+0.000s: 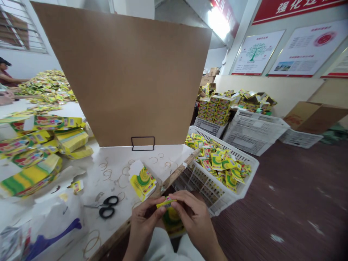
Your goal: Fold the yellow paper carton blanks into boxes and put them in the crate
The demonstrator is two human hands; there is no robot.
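Nearest, above the person's lap, the left hand (145, 223) and right hand (194, 215) hold 1 yellow carton (172, 222) just off the bench (116, 154); each grip pinches its upper end between thumb and fingers. That end looks only partway handled, I'd judge, and whether it is closed I can't tell. On the near left sit a white bag (56, 221) and black-handled scissors (107, 208), with thin tan loops (107, 174) scattered beyond. A loose carton (144, 181), its white flap out, lies untouched just past the left hand. To the right, a white crate (251, 175) already carries many similar pieces, while bundled cartons (69, 139) on the left sit apart from the hands. Farther back, a tall cardboard panel (136, 79) stands across the bench, hiding what is behind it. At the far left, another person (7, 78) is beside a large carton heap (49, 82).
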